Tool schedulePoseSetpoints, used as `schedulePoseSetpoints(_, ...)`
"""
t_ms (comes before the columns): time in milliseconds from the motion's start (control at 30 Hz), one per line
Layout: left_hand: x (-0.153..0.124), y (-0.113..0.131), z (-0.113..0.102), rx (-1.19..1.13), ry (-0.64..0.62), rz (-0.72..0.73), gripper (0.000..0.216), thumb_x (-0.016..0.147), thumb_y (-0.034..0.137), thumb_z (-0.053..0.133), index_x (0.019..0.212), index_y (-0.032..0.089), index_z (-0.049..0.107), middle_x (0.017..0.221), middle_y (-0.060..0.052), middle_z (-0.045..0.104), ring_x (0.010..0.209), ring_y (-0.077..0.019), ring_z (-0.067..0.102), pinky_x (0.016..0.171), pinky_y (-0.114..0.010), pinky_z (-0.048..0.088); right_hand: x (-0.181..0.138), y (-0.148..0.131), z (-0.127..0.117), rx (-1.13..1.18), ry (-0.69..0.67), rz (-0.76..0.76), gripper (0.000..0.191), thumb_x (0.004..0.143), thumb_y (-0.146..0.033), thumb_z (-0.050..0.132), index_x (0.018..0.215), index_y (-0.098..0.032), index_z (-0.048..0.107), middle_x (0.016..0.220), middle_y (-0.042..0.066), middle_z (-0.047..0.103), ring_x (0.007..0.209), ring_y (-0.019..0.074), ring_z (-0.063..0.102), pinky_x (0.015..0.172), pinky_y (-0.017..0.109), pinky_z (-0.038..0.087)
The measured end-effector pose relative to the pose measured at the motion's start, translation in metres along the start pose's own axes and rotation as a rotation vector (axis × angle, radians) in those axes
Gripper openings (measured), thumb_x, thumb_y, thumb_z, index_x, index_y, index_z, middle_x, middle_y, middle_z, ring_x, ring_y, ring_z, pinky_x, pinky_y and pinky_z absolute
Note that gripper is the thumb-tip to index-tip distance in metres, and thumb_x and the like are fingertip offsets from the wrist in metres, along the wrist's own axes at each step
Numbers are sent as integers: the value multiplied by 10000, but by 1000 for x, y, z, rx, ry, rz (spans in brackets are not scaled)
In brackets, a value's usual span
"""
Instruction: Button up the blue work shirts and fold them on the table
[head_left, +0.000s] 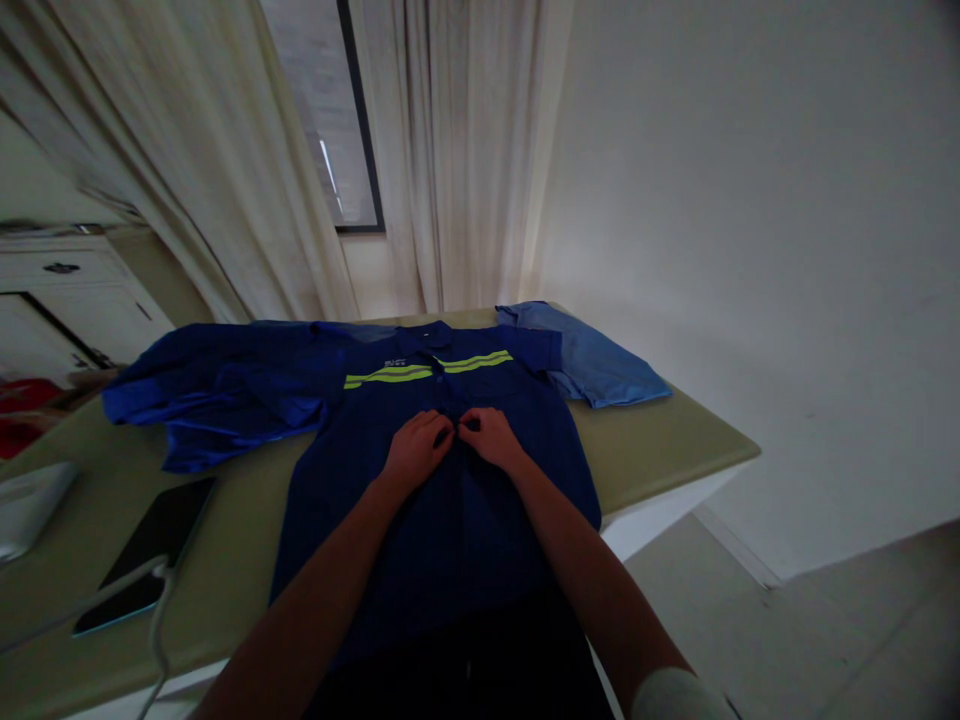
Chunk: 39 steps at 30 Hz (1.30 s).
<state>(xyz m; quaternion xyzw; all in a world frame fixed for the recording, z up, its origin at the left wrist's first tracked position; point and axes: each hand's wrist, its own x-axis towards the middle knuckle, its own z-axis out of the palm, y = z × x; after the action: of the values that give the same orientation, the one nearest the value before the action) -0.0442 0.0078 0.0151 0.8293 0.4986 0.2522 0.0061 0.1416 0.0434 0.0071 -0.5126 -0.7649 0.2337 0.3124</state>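
A dark navy work shirt point(420, 520) with a yellow-green reflective stripe across the chest lies flat, front up, on the table point(660, 440). My left hand point(415, 447) and my right hand point(489, 436) meet at the shirt's front placket, just below the stripe. The fingers of both hands are curled and pinch the fabric at the centre line. What exactly sits between the fingertips is too small to see.
A brighter blue garment point(217, 395) lies crumpled at the left of the shirt. A lighter blue folded cloth point(600, 365) rests at the back right. A dark tablet point(150, 550) with a white cable point(154, 625) lies at the left. Curtains and a wall stand behind; the table edge drops off at right.
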Motion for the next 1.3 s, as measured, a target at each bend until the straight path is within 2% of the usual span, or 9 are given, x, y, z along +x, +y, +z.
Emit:
schedulePoseSetpoints(233,0,-3,3,-1,-47,13,80,953,213,583,969,247,653,1003,-34,694,969,-214,637,883,-343,499,-2,-3,0,-96,18,13,122,888,-246,704,977,-196,771,976,60,787,828,193,694,785,286,472)
schedulePoseSetpoints(500,-1,-2,5,50,-63,-69,54,933,237,607,914,248,656,926,-28,684,906,-217,640,782,-328,488,-2,-2,1,-78,-47,-37,137,883,-254,725,1005,-201,760,931,38,775,807,173,686,752,267,465)
schedulePoseSetpoints(633,0,-2,3,-56,-22,-40,67,947,247,596,932,241,661,960,-27,689,940,-211,641,831,-334,497,-2,0,2,-143,-26,30,143,880,-251,724,1010,-201,758,1003,66,782,879,205,701,763,285,465)
schedulePoseSetpoints(733,0,-4,4,-52,-34,-13,78,943,224,593,939,247,667,981,-26,697,970,-210,640,872,-338,498,-1,1,2,-116,-43,-6,116,880,-214,714,984,-209,766,1005,56,785,904,200,704,784,280,468)
schedulePoseSetpoints(833,-1,-5,6,-14,-68,-29,71,932,223,608,943,249,674,967,-28,699,962,-214,641,852,-337,500,-1,0,1,-34,-58,-60,121,880,-194,711,979,-206,779,949,34,785,845,177,700,778,267,473)
schedulePoseSetpoints(967,-2,-4,4,-21,-52,-18,77,949,242,594,960,248,670,970,-31,695,951,-214,641,837,-336,502,-1,-1,0,-30,-29,-28,137,880,-218,717,998,-205,785,880,28,782,753,168,684,737,268,475)
schedulePoseSetpoints(1167,-1,-3,3,-55,-44,7,84,961,238,577,969,249,660,996,-27,692,968,-208,640,867,-333,504,-2,0,1,-114,-15,-5,151,897,-234,702,1023,-204,779,1049,72,793,932,217,715,838,303,488)
schedulePoseSetpoints(1300,-2,-5,6,-48,-63,4,87,958,229,575,973,246,660,1030,-31,695,995,-216,644,869,-340,505,-2,-1,0,-70,-43,-55,140,884,-219,714,1006,-208,782,961,42,794,850,190,708,787,279,484)
